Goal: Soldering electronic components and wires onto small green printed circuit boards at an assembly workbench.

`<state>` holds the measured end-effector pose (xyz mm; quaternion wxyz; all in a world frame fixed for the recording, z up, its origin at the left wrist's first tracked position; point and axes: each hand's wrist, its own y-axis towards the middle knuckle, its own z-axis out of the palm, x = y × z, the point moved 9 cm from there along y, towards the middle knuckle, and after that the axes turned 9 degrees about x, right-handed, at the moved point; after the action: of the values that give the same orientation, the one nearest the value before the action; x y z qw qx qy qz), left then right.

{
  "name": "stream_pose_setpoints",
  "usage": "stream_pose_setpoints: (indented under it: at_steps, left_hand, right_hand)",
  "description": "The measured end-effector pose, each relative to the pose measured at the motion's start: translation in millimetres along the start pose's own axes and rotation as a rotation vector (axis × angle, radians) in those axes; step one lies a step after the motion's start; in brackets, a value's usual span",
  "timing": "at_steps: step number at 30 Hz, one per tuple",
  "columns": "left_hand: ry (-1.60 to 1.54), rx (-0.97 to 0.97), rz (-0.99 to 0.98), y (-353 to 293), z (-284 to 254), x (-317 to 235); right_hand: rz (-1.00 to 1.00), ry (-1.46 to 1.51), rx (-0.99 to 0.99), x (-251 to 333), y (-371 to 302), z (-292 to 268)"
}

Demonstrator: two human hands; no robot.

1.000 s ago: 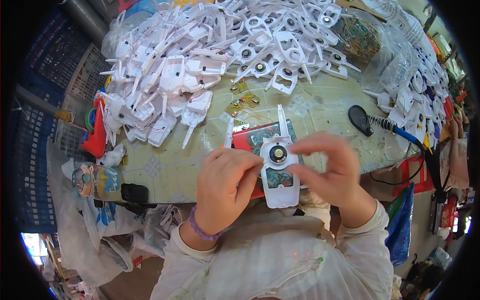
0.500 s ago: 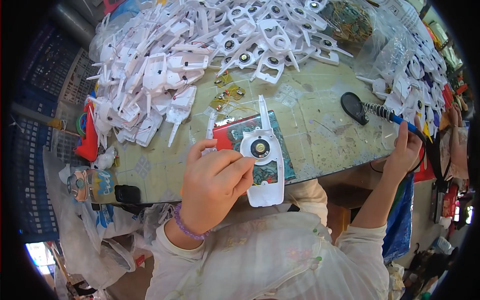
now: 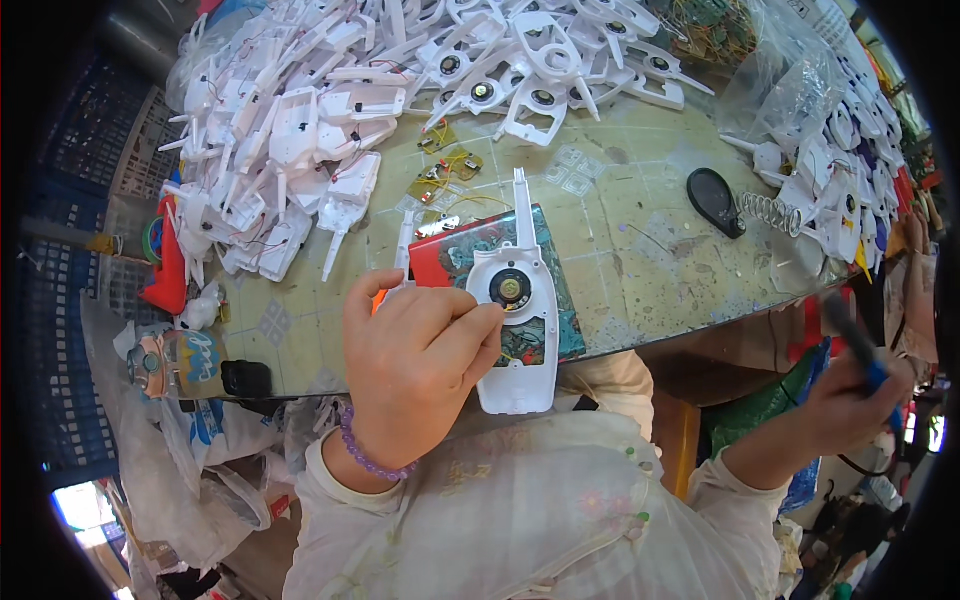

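Observation:
In front of me a white plastic shell [image 3: 518,393] with a long narrow prong lies over a red and teal patterned booklet [image 3: 431,263]. A round black speaker [image 3: 510,289] with a gold centre sits in its ring. My left hand [image 3: 425,345] has its fingertips pinched together at the speaker's left edge; whatever they hold is too small to make out. Off the table's right edge, my right hand [image 3: 850,405] grips a soldering iron [image 3: 852,335] by its blue handle, blurred by motion. A second white shell is partly hidden behind my left hand.
White shells [image 3: 300,140] are heaped across the back and left. Small yellow-brown circuit boards [image 3: 445,175] with wires lie behind the booklet. At right stand a spring iron holder [image 3: 770,213] and a black oval dish [image 3: 713,200]. A jar [image 3: 190,362] and black case [image 3: 246,379] sit front left.
My right hand has drawn the soldering iron out of the spring holder and brought it right and toward me. My left hand stays pinched by the speaker; the view has shifted slightly.

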<state>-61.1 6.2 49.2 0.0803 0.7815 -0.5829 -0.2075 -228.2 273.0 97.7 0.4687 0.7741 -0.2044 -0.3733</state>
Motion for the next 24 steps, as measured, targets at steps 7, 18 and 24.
stream_pose_setpoints:
  at_steps: [7,18,24]
  left_hand:
    - [-0.009,-0.022,-0.016,-6,-1,5]
    - [0.011,-0.062,0.019,-10,-1,3]
    - [-0.016,-0.069,-0.018,-10,-1,5]
  right_hand:
    - [0.097,1.657,0.075,94,9,14]
    - [-0.059,1.609,0.163,121,18,9]
    - [-0.09,1.578,0.193,127,20,9]
